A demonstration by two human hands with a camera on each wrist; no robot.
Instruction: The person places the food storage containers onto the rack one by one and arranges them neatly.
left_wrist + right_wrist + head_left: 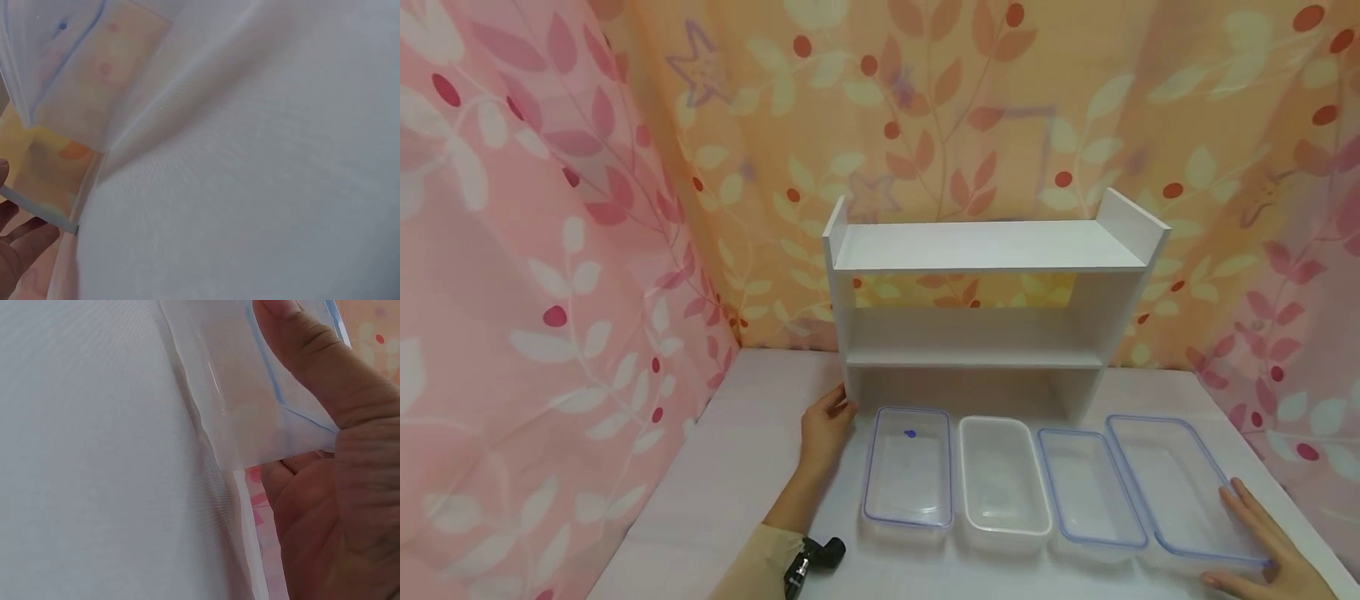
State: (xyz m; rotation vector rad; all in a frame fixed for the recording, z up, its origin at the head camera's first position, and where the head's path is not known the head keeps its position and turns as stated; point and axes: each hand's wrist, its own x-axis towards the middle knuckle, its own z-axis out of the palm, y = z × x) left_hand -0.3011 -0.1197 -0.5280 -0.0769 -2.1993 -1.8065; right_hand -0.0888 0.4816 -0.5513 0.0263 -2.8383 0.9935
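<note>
A white two-tier shelf (973,336) stands upright at the back of the table. My left hand (827,425) is at its lower left; in the left wrist view the thumb and fingers (35,245) lie on either side of the panel's edge (39,212). At the far right, my right hand (1270,542) holds the near right corner of a large clear container with a blue rim (1183,479). In the right wrist view, the thumb (312,353) lies across that container's side (231,394), with other fingers partly hidden behind it.
Left of the large container, a smaller blue-rimmed container (1093,492), a white-rimmed container (1003,475) and a blue-lidded container (910,467) stand in a row before the shelf. Patterned curtains (760,250) hang behind and beside the white table (700,492).
</note>
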